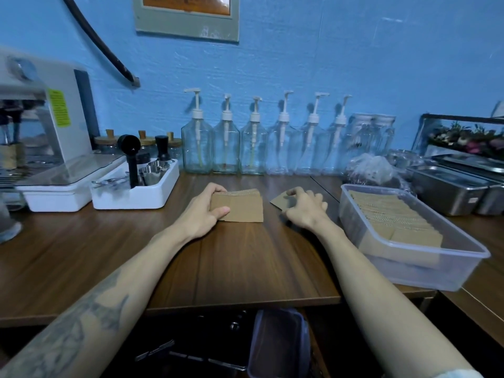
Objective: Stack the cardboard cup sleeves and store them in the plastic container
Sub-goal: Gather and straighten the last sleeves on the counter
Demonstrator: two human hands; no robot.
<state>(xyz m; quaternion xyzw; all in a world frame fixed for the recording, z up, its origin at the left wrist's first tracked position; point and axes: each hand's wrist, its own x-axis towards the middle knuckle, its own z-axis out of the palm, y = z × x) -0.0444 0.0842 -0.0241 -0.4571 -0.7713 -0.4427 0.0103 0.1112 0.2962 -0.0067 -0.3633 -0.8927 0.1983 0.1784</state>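
A stack of brown cardboard cup sleeves (pixel 242 207) lies flat on the wooden counter (pixel 245 263), and my left hand (pixel 203 211) grips its left end, thumb on top. To its right a single loose sleeve (pixel 281 201) rests on the counter under the fingertips of my right hand (pixel 305 210), whose fingers curl down onto it. Further right stands a clear plastic container (pixel 463 264) holding rows of stacked sleeves (pixel 392 216).
Several glass pump bottles (pixel 253 143) line the blue wall behind. A white tray with coffee tools (pixel 136 199) and an espresso machine (pixel 41 126) stand at left. Steel pans (pixel 447 190) sit behind the container. A container lid (pixel 278 345) lies below the counter edge.
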